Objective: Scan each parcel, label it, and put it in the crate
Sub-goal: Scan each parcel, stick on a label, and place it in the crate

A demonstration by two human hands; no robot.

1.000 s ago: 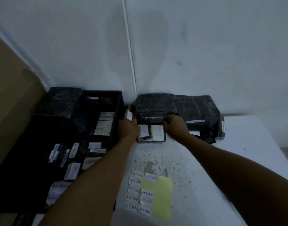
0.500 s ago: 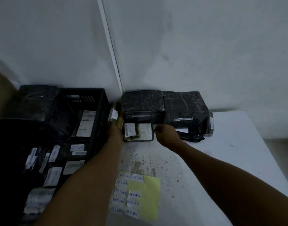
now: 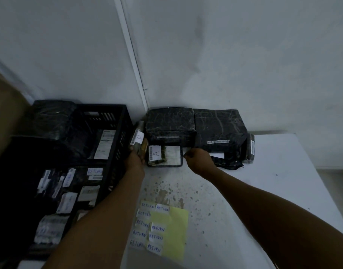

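Note:
A flat black parcel (image 3: 171, 157) with a barcode and an "A" label lies on the white table (image 3: 263, 191), in front of the wrapped black parcels (image 3: 170, 121). My left hand (image 3: 134, 161) grips a narrow parcel (image 3: 138, 139) with a white label, held upright between the crate and the flat parcel. My right hand (image 3: 200, 160) has curled fingers and pinches the flat parcel's right edge. The black crate (image 3: 116, 144) stands at the left and holds several labelled parcels. A yellow sheet (image 3: 175, 230) of "RETURN" labels lies near the front edge.
A second black wrapped parcel (image 3: 219, 125) with a barcode strip lies against the wall, a small one (image 3: 251, 148) beside it. Another black bundle (image 3: 50, 117) sits behind the crate. A brown cardboard surface (image 3: 4, 105) rises at the far left. White walls meet in a corner behind.
My right hand has slid from the flat parcel's top right corner to its right edge. My left hand still holds the narrow parcel. The camera view has swung slightly.

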